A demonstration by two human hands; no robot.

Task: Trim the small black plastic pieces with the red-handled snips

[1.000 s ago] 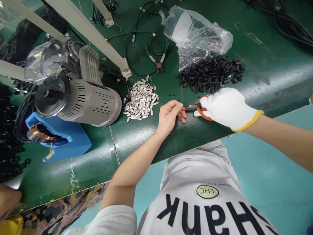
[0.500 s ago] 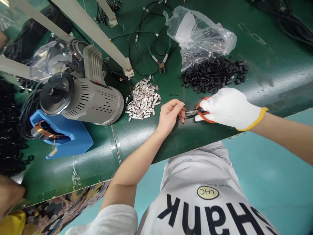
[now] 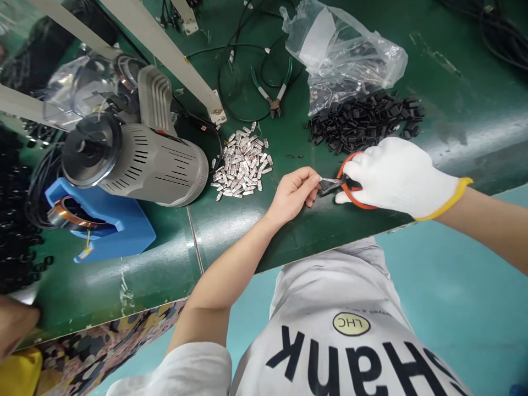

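Note:
My right hand (image 3: 402,177), in a white glove with a yellow cuff, is wrapped round a pair of pliers with orange handles (image 3: 345,175). The jaws of the pliers point left and are slightly apart, right at the fingertips of my left hand (image 3: 293,192). That hand is bare, its thumb and fingers pinched together. Whatever small piece sits in the pinch is too small and hidden to name. Just behind my right hand lies a heap of small black plastic pieces (image 3: 363,122). Left of my left hand is a pile of small silver metal connectors (image 3: 243,162).
A clear plastic bag (image 3: 350,58) of small parts lies behind the black heap. Green-handled cutters (image 3: 274,102) rest among black cables. To the left stand a grey machine (image 3: 152,162), a blue tape dispenser (image 3: 136,234) and a slanting white post (image 3: 177,66). Another person's arm (image 3: 16,324) shows at far left.
My right hand and the pliers have shifted slightly to the right, and the jaws now appear more spread. My left hand keeps its pinch. The whole view has tilted slightly.

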